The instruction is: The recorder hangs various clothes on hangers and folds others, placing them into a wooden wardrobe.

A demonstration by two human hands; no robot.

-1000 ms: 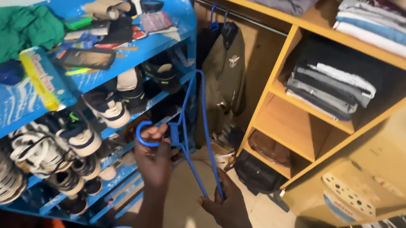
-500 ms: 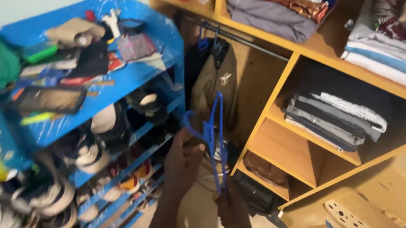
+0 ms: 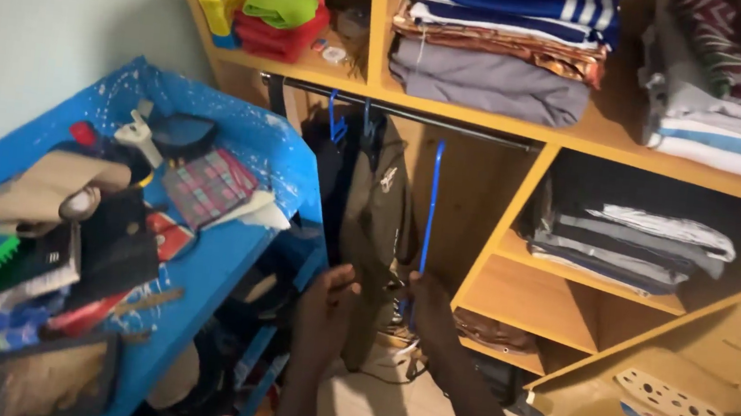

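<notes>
A blue plastic hanger (image 3: 431, 196) stands upright and edge-on just below the dark clothes rail (image 3: 462, 124) of a wooden wardrobe. My right hand (image 3: 430, 302) grips the hanger's lower end. To its left, my left hand (image 3: 330, 294) has its fingers curled against the edge of an olive jacket (image 3: 382, 205) that hangs from the rail; whether it grips anything is unclear. Two more blue hanger hooks (image 3: 336, 127) sit on the rail above the jacket.
A blue paint-spattered rack (image 3: 227, 262) cluttered with books, a brush and small items stands at the left, with shoes below. Folded clothes (image 3: 495, 74) fill the wardrobe shelves. A red box with a green cloth (image 3: 282, 15) sits top left. A pale appliance (image 3: 680, 401) is lower right.
The view has tilted up and moved toward the wardrobe. Both hands have raised the hanger from beside the shoe rack up to just under the rail. My left hand has come off it.
</notes>
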